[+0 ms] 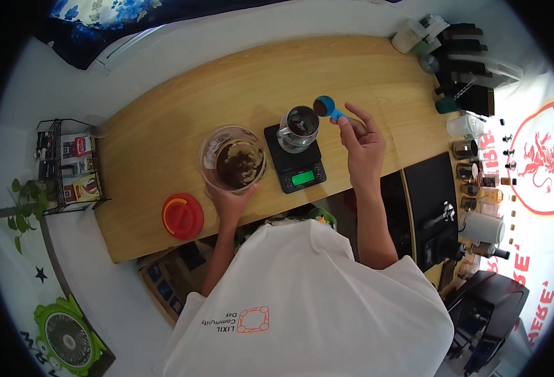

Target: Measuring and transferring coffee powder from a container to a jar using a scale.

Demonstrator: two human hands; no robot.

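My left hand (230,200) is closed around the lower side of a clear round tub (206,141), which holds dark brown powder. Between the fingers of my right hand (364,141) is the handle of a blue measuring scoop (326,105) with brown powder in its bowl. The scoop is just right of the rim of a metal cup with a handle (300,146); its dark inside shows, but what lies there is hard to tell. That cup stands on a black digital scale (284,172) with a lit green display. A red screw lid (182,216) lies on the wooden table left of my left hand.
A black wire rack (60,162) with packets stands at the table's left end. Jars and a knife block (463,52) are at the back right. Along the right side are cups, bottles, a white canister (482,227) and a portafilter (442,214) on a black mat (430,184).
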